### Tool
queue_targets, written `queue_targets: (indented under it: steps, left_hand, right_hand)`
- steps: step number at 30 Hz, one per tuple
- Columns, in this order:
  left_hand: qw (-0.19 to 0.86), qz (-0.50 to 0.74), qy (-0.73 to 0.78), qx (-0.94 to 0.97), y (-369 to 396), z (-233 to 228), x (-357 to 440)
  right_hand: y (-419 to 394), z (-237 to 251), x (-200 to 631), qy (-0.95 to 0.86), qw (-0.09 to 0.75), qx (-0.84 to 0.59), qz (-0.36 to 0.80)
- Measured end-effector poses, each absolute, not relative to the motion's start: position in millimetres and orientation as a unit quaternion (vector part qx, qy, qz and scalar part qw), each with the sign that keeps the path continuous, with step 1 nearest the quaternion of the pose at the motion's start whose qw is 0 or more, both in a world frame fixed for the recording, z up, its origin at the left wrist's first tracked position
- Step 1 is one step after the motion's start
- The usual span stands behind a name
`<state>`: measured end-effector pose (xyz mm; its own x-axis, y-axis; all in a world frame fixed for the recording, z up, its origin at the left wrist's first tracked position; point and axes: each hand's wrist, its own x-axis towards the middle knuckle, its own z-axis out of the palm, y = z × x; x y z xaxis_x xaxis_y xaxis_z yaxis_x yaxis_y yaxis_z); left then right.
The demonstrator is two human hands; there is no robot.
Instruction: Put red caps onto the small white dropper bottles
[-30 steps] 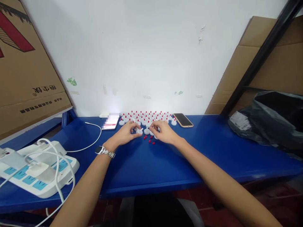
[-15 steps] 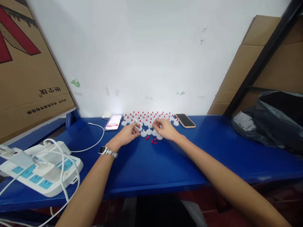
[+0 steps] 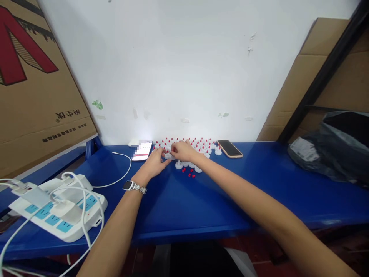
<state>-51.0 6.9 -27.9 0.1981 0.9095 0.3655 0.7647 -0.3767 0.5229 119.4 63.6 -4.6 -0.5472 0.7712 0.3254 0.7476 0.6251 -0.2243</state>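
Many white nozzle caps (image 3: 218,152), most with small red tips, stand in a cluster at the back of the blue table. My left hand (image 3: 155,162) is at the cluster's left front, thumb and fingers closed around one white nozzle cap (image 3: 168,156). Right beside it, my right hand (image 3: 184,151) has its fingers pinched together over the same cap; what they pinch is hidden. Several white nozzle caps without red tips, one of them a bare nozzle cap (image 3: 178,165), stand in front of my right hand. A few loose red tips (image 3: 189,175) lie nearer to me.
A lit phone (image 3: 142,151) lies left of the cluster, a dark-screened phone (image 3: 230,149) right of it. A white power strip (image 3: 72,232) with trailing cables covers the left front. A black plastic bag (image 3: 331,150) sits at right. Cardboard (image 3: 37,111) leans at left, before the wall.
My right hand has moved left from the middle of the cluster to meet my left hand at the cap. My left hand stays near its place. The whole view has shifted slightly.
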Motion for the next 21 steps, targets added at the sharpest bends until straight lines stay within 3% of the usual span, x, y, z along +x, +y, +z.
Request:
queue_targets:
  steps: [5, 11, 18, 21]
  left_hand:
    - [0.076, 0.381, 0.494, 0.778, -1, -21, -36]
    - [0.144, 0.389, 0.424, 0.805, -13, -10, -14]
    - [0.065, 0.382, 0.378, 0.841, -21, -1, -9]
    - [0.041, 0.389, 0.390, 0.834, -21, 2, -20]
  right_hand:
    - [44, 3, 136, -0.820, 0.342, -0.415, 0.196]
    - [13, -3, 163, -0.831, 0.368, -0.385, 0.159]
    - [10, -7, 167, -0.739, 0.407, -0.416, 0.339]
    - [16, -4, 179, -0.683, 0.448, -0.452, 0.359]
